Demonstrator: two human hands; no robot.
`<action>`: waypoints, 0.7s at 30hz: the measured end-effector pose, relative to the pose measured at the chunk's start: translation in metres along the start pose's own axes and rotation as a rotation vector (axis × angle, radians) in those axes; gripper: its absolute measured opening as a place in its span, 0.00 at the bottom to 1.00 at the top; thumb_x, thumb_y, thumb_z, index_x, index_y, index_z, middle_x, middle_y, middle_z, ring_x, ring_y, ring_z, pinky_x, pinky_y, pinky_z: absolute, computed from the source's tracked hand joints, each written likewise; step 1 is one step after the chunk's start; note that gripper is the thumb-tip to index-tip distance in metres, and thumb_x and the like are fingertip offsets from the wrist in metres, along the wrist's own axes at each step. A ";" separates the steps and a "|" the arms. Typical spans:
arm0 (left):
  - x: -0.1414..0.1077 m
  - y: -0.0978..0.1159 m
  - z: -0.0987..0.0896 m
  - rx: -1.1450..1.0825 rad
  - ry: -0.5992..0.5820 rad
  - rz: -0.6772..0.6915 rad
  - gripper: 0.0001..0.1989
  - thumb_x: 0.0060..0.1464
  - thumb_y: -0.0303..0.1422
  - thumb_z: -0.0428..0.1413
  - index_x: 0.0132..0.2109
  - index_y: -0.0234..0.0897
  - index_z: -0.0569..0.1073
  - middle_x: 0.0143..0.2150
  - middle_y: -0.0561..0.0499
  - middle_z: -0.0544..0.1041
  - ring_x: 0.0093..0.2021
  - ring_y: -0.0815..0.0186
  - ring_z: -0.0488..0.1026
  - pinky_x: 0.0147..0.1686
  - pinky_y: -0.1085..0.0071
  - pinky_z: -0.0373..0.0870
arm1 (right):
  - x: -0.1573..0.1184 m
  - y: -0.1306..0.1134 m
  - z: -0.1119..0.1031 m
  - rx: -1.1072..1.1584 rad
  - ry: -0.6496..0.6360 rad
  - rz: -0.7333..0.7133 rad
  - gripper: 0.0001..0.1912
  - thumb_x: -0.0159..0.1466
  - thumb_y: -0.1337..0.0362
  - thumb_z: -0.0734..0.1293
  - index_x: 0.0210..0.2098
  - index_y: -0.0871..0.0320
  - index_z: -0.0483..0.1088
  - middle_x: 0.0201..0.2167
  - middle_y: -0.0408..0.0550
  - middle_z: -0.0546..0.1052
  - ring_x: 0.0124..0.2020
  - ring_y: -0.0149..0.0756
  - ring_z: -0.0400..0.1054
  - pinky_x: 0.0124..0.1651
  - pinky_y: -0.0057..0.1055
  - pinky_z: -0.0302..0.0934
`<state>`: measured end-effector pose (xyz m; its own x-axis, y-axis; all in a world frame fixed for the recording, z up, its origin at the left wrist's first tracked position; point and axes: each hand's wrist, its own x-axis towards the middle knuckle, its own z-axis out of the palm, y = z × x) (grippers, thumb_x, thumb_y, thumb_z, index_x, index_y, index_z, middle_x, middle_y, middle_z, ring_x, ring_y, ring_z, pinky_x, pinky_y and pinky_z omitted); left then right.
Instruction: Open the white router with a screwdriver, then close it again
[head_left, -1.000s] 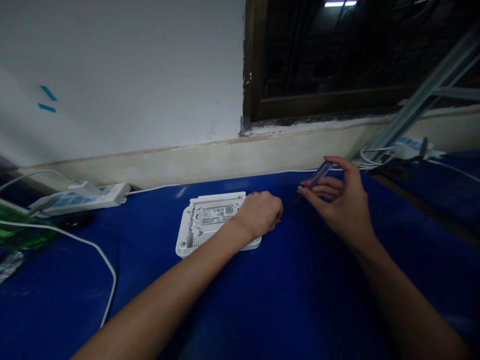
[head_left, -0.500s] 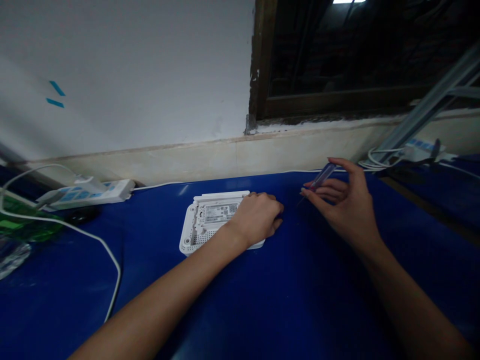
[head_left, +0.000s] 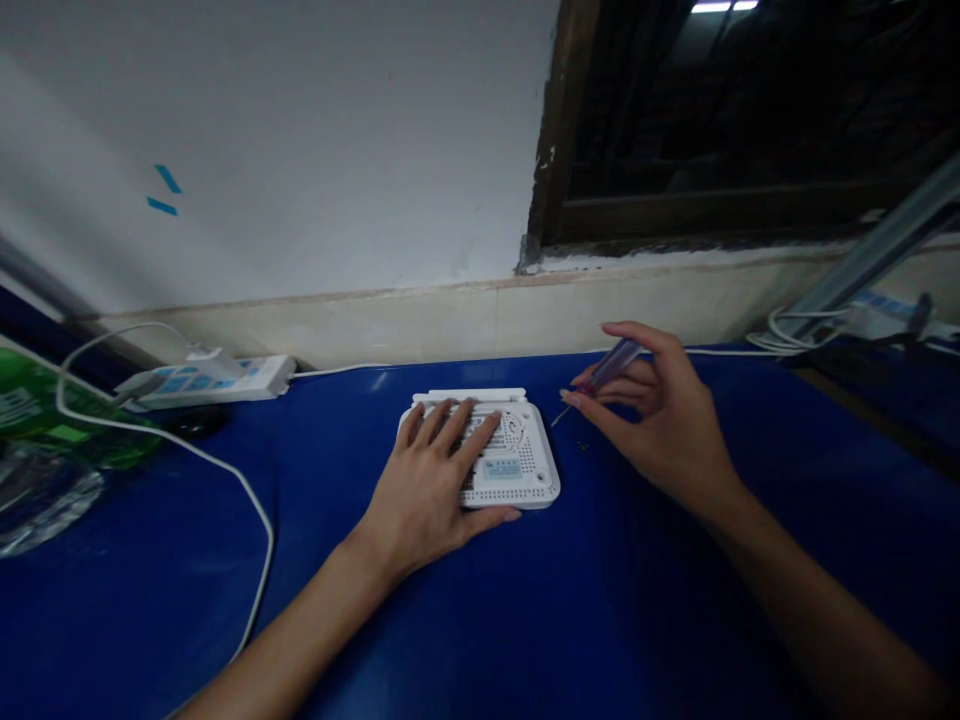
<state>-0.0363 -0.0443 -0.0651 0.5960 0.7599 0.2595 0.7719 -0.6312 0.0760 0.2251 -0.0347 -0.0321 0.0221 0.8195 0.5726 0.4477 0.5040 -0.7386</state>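
Note:
A white router lies on the blue table with its vented, labelled underside facing up. My left hand rests flat over its left half, fingers spread and thumb along the near edge. To the right of the router, my right hand grips a screwdriver with a clear purple handle. Its thin shaft slants down to the left, and the tip is close to the router's right edge, apart from it. Tiny dark screws lie on the table below the screwdriver.
On the left are a white power strip with a plug, a loose white cable, a green bottle and a dark object. A wall runs behind the table. Coiled cables sit by a metal post at right.
My left hand has moved from beyond the router's right side to lie open on its left half. My right hand has brought the screwdriver closer to the router. The view has shifted slightly.

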 end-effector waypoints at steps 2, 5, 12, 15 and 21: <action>-0.002 -0.004 -0.001 -0.013 -0.002 0.015 0.49 0.53 0.67 0.54 0.72 0.43 0.60 0.73 0.39 0.60 0.71 0.40 0.58 0.69 0.38 0.50 | 0.012 -0.009 0.003 -0.047 -0.088 -0.060 0.32 0.61 0.61 0.76 0.62 0.51 0.63 0.39 0.47 0.81 0.37 0.42 0.81 0.43 0.36 0.78; -0.003 -0.005 -0.003 -0.026 0.004 0.010 0.49 0.52 0.66 0.55 0.72 0.44 0.61 0.73 0.40 0.61 0.71 0.41 0.58 0.69 0.39 0.50 | 0.025 -0.019 0.007 -0.100 -0.119 -0.116 0.30 0.62 0.61 0.75 0.61 0.50 0.63 0.39 0.46 0.81 0.38 0.42 0.81 0.42 0.36 0.78; -0.010 -0.005 -0.002 -0.037 0.024 -0.009 0.49 0.52 0.66 0.57 0.72 0.43 0.61 0.74 0.41 0.60 0.71 0.41 0.57 0.70 0.39 0.49 | 0.019 -0.017 0.021 -0.123 -0.136 -0.104 0.29 0.63 0.63 0.74 0.61 0.50 0.62 0.39 0.45 0.81 0.37 0.41 0.81 0.41 0.35 0.77; -0.012 -0.005 -0.002 -0.044 0.026 -0.007 0.49 0.52 0.65 0.57 0.72 0.43 0.62 0.73 0.40 0.61 0.71 0.41 0.57 0.69 0.39 0.49 | 0.013 -0.012 0.028 -0.152 -0.172 -0.126 0.28 0.64 0.66 0.72 0.61 0.50 0.63 0.40 0.44 0.80 0.36 0.38 0.80 0.41 0.34 0.77; -0.015 -0.006 -0.005 -0.066 0.030 0.000 0.48 0.52 0.65 0.58 0.71 0.42 0.63 0.72 0.40 0.63 0.71 0.40 0.58 0.69 0.39 0.50 | 0.010 0.000 0.036 -0.302 -0.361 -0.167 0.19 0.66 0.66 0.68 0.55 0.52 0.64 0.42 0.47 0.80 0.37 0.39 0.78 0.39 0.34 0.73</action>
<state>-0.0509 -0.0530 -0.0649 0.5878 0.7558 0.2886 0.7553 -0.6405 0.1390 0.1927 -0.0164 -0.0388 -0.3587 0.8034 0.4753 0.6587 0.5786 -0.4809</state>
